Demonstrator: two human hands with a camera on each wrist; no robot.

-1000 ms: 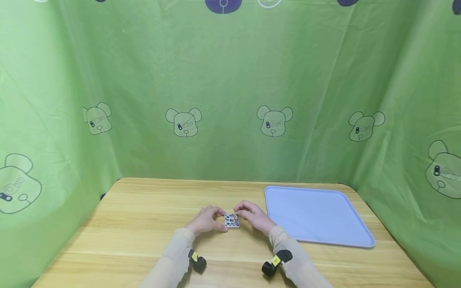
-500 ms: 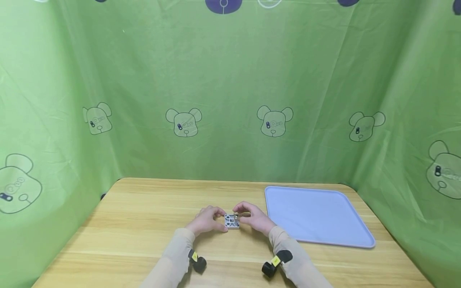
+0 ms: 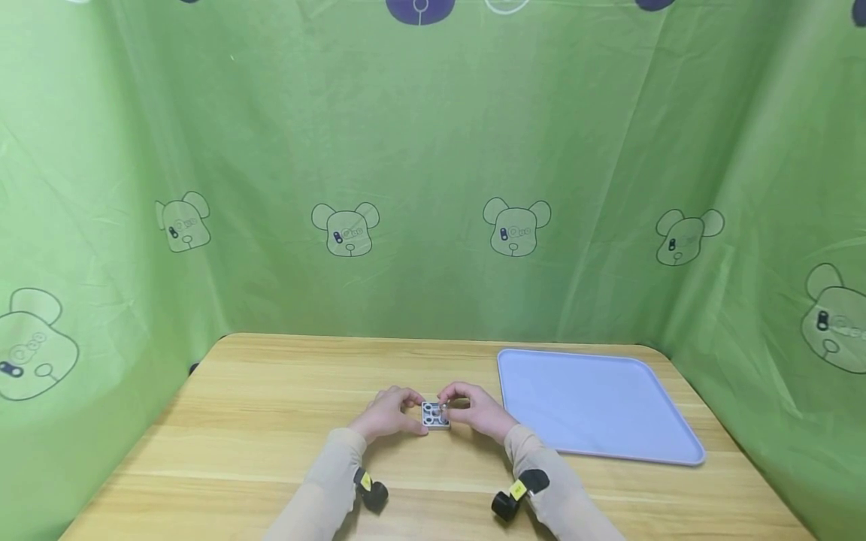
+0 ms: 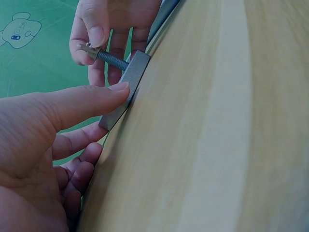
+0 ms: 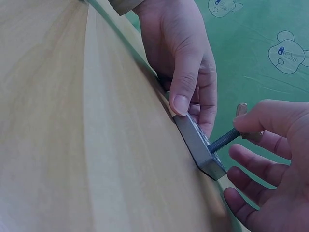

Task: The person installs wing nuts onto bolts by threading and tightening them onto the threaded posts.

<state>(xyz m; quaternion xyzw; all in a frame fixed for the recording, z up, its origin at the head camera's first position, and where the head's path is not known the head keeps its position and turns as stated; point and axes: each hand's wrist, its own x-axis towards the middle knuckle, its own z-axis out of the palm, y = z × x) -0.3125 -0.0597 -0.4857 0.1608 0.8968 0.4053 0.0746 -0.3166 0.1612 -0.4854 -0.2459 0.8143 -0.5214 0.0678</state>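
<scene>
My right fingers (image 5: 265,117) shifted slightly, pinch the wing bolt (image 5: 224,141), probably turning it; left fingers (image 4: 94,104) grip the unmoved metal block (image 5: 195,142).

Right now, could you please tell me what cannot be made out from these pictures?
Right wrist view: part of the bolt near its top, covered by the right hand.
Left wrist view: the bolt's lower end, hidden by the block.
Head view: whether the block's holes are threaded, too small to tell.
</scene>
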